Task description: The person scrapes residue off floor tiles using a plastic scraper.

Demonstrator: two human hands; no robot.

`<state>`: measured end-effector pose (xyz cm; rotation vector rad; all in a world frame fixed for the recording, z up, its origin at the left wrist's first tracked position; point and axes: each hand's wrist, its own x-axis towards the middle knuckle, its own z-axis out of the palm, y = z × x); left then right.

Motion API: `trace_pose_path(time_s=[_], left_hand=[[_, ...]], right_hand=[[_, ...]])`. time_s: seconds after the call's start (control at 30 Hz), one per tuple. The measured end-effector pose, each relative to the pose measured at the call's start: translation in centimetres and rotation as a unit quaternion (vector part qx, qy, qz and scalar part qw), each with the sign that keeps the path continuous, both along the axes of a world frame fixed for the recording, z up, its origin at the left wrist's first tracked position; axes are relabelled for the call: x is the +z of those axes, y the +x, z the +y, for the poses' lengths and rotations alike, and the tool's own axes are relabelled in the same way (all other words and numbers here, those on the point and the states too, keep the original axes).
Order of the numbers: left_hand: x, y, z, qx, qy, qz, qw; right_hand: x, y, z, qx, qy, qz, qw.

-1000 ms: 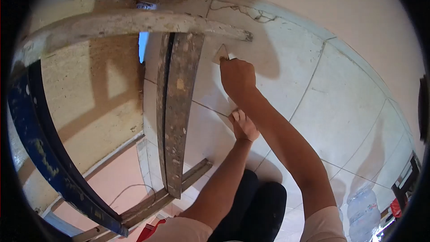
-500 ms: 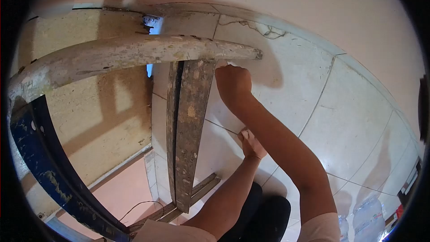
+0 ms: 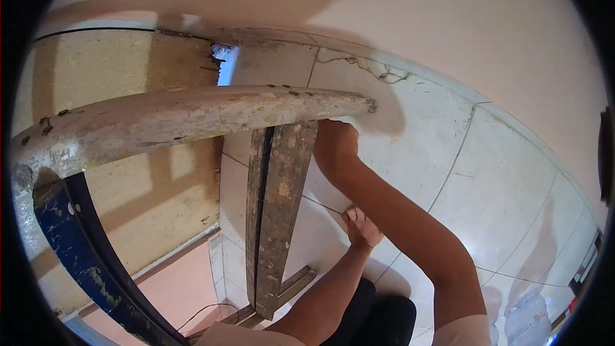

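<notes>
A worn wooden frame stands before me, with a long curved rail [image 3: 211,112] across the top, its paint scraped and patchy. Below the rail runs a flat upright post [image 3: 285,198], brown and mottled. My right hand [image 3: 337,144] is closed against the post's right edge, just under the rail. Its fingertips are hidden, and I cannot make out what they hold. Lower down, my left hand [image 3: 362,227] is beside the right forearm, apart from the post. Its fingers are bent together, and whatever is in them does not show. A chipped blue leg [image 3: 83,243] supports the rail's left end.
Behind the frame is a yellowish board [image 3: 115,64] with a broken corner. Pale floor tiles [image 3: 506,186] extend to the right, and a thin string [image 3: 384,74] lies by the wall. A clear plastic bottle [image 3: 528,320] is at lower right. Crossbars [image 3: 298,282] join the frame's base.
The whole view has shifted, so the frame, floor and both hands appear lower. My right hand stays at the post beneath the rail, with its fingertips now more hidden.
</notes>
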<state>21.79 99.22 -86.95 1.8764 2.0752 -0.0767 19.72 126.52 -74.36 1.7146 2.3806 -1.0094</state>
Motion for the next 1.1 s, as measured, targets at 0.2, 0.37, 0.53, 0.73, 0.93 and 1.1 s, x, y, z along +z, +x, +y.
trace_pose_path(time_s=[0.2,0.37,0.53,0.73,0.93,1.1], left_hand=[[-3.8,-0.9,-2.0,-0.237,-0.024,0.378,0.895],[-7.5,-0.6,-4.3,-0.05,0.011,0.104,0.993],[-1.3,0.0,-0.6,0.002,0.005,-0.03,1.0],[-7.1,-0.1,-3.9,0.135,0.051,-0.193,0.971],[-0.9,-0.1,-0.4,0.034,-0.022,-0.067,0.997],[-4.9,0.0,-2.7,0.313,0.027,-0.497,0.809]], right_hand=[[-2.0,-0.5,0.2,-0.078,0.066,0.006,0.995],[-1.2,-0.5,0.7,-0.052,0.076,0.0,0.996],[0.3,-0.1,0.9,-0.027,-0.035,0.007,0.999],[0.5,0.0,0.3,-0.04,0.019,-0.021,0.999],[-0.5,0.0,0.8,-0.032,0.006,0.042,0.999],[-1.1,-0.2,0.6,-0.064,0.007,0.017,0.998]])
